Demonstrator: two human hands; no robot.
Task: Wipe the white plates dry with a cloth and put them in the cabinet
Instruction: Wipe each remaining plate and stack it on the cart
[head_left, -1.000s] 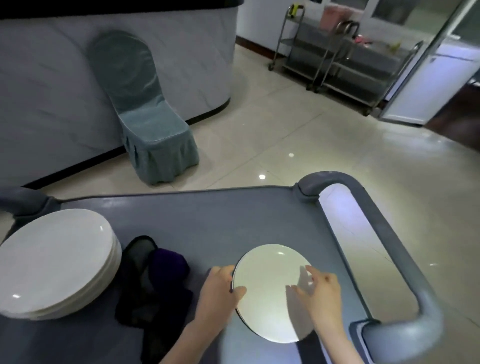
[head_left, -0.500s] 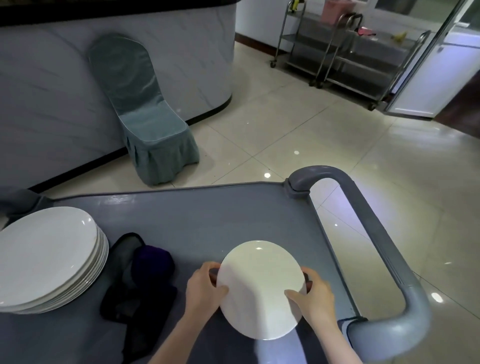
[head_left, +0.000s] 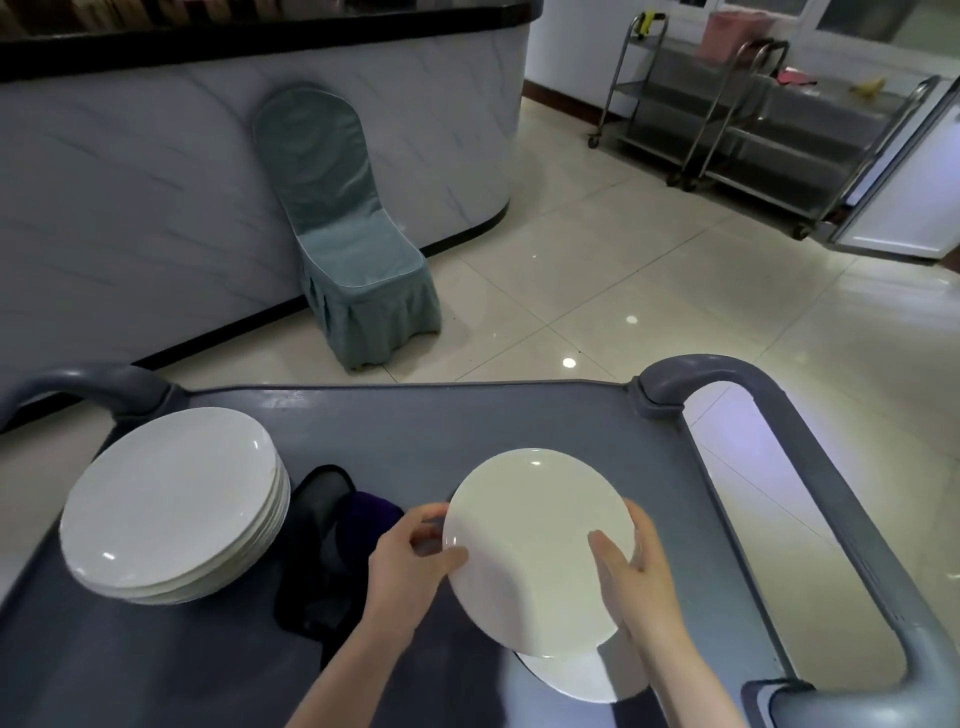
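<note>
The left hand is pinching the left rim of a white plate, thumb on the face and fingers curling underneath. The right hand is gripping the right rim in the same way. The plate is hanging tilted in the air over the near right part of the surface, above a second plate that is lying at the near edge.

A slip is looking like the likeliest trouble. If the plate is wet, bare fingers on a glazed rim are getting little hold. A drop would be landing it on the second plate and chipping both, or sending it past the right edge, through the open loop of the handle, onto the floor. The cloth is lying dark and crumpled between the left hand and the stack, in neither hand. Reaching for it would probably be leaving the plate in one hand for a moment, and that is when the tilt could be getting away from the person. An arm swinging out for the cloth could also be nudging the stack, which is sitting near the left edge with its plates slightly uneven.

The surface is showing as a grey cart top with a raised lip. Around it the glossy tiled floor is reflecting ceiling lights. A chair in a teal cover is standing against a curved, marble-patterned bar beyond the far edge. Steel trolleys and a white door standing open are showing at the far right of the room.
</note>
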